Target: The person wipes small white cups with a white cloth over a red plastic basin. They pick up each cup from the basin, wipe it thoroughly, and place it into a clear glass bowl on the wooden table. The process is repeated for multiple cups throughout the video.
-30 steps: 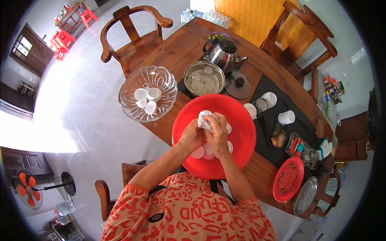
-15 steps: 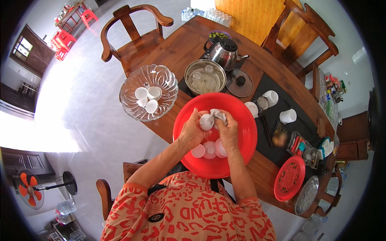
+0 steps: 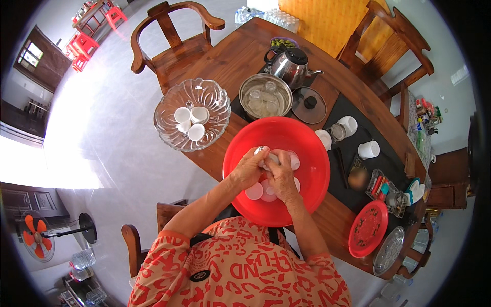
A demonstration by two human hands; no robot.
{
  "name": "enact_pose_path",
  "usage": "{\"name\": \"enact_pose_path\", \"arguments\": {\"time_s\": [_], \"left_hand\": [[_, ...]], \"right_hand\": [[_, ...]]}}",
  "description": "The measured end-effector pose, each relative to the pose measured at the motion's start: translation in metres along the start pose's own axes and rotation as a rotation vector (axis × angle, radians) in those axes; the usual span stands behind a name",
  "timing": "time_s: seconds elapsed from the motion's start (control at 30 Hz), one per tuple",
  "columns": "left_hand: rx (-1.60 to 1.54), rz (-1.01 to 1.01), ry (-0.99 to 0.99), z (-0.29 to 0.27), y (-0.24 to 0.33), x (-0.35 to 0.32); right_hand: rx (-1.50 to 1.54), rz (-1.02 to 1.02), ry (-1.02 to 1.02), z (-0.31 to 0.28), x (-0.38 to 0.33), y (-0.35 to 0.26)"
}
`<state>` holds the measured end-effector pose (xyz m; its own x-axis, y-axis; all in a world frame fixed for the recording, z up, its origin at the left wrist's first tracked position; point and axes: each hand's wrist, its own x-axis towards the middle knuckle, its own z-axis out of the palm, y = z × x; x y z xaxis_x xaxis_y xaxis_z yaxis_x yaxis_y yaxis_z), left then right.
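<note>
Over the red basin [image 3: 317, 148] my two hands work close together on a small white cup [image 3: 260, 150], of which only a bit shows between the fingers. My left hand [image 3: 246, 170] is closed round the cup. A white cloth [image 3: 271, 160] is bunched against it, and my right hand [image 3: 283, 178] is closed on that cloth. Several small pale cups lie in the basin under and beside my hands, among them one cup [image 3: 254, 192] below the left hand and another cup [image 3: 294, 160] beyond the right.
Left of the basin, a clear glass bowl [image 3: 164, 123] holds several white cups. Behind it stand a metal pot [image 3: 244, 105] with glasses in liquid, a kettle [image 3: 290, 69] and a glass lid [image 3: 316, 113]. White mugs [image 3: 368, 150] and a red tray [image 3: 377, 212] sit to the right.
My hands have drawn closer together and slightly nearer to me, and my fingers now cover most of the cup and cloth. A cup beyond my right hand has come into view.
</note>
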<state>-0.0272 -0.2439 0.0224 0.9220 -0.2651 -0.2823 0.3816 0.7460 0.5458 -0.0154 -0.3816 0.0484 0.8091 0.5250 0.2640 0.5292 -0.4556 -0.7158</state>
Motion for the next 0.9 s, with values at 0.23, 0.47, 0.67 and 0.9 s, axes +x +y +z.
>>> {"name": "enact_pose_path", "arguments": {"time_s": [0.23,0.47,0.67,0.9], "left_hand": [[0.164,-0.066,0.100,-0.004,0.001,-0.006],[0.544,0.021,0.239,-0.003,0.010,-0.011],[0.671,0.083,0.295,-0.004,0.011,-0.014],[0.185,-0.064,0.337,-0.021,0.002,-0.011]], "right_hand": [[0.126,-0.022,0.136,-0.003,0.013,-0.008],[-0.087,-0.086,-0.008,-0.003,0.012,-0.002],[1.046,0.528,-0.127,-0.005,0.014,0.006],[-0.451,0.095,0.058,0.038,0.032,0.070]]}}
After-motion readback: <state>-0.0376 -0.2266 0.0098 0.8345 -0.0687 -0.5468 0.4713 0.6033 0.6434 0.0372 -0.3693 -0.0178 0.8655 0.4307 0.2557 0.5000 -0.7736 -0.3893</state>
